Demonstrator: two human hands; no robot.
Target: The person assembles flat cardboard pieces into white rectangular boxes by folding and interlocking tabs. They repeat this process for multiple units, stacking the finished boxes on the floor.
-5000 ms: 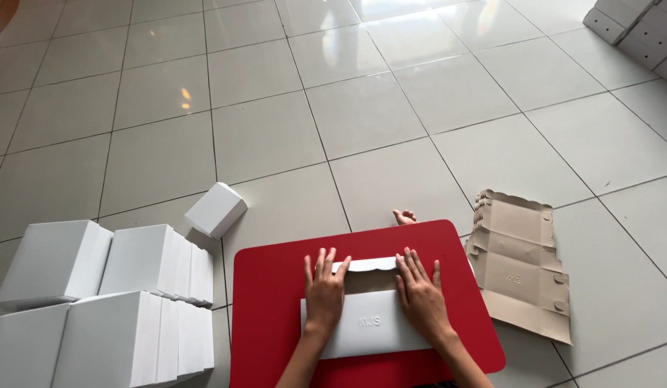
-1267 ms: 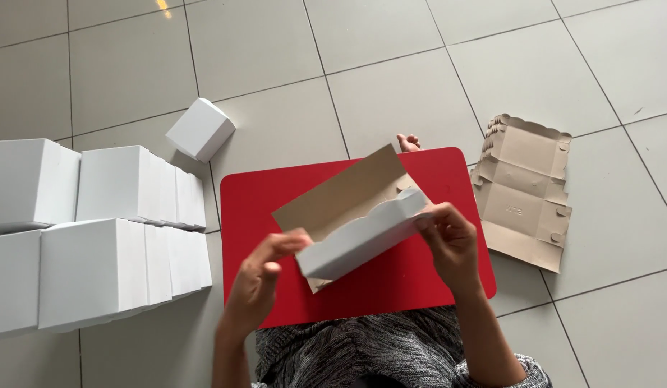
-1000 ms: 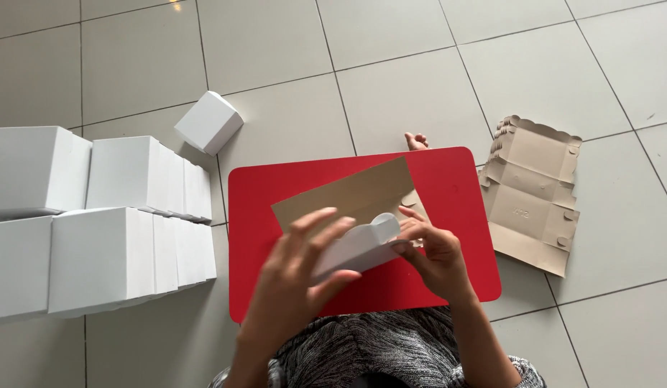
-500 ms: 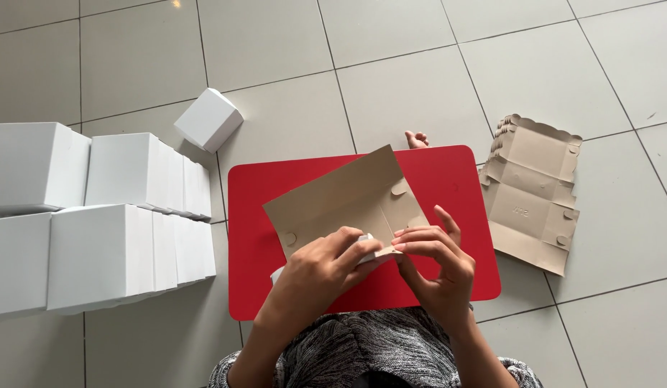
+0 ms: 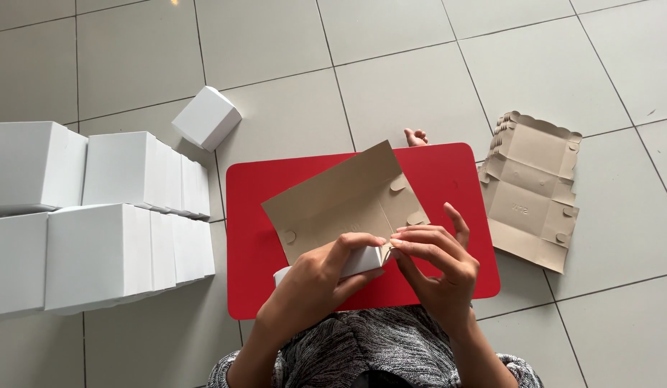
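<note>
Above the red rounded-corner mat (image 5: 448, 179) on the grey tiled floor (image 5: 420, 65), I hold a half-folded cardboard box blank, brown inside and white outside (image 5: 344, 201), tilted up off the mat. My left hand (image 5: 315, 276) curls over its lower white edge, thumb and forefinger pinching the fold near the blank's bottom corner. My right hand (image 5: 438, 262) meets it just beside that corner: thumb, fore and middle fingertips pressed together on a small flap there, little finger sticking up free. Exactly which flap sits between those tips I cannot tell; the fingers cover it. The blank's large brown panel leans away from me, its tab cut-outs showing. A bare toe (image 5: 417, 136) peeks past the mat's far edge. To the right, on the tiles and just beside the mat, lies a stack of flat unfolded brown box blanks (image 5: 531, 187). To the left, well apart from my hands, stand rows of finished white cube boxes (image 5: 96, 215), with one lone white box (image 5: 206, 117) lying tilted near the mat's far left corner.
</note>
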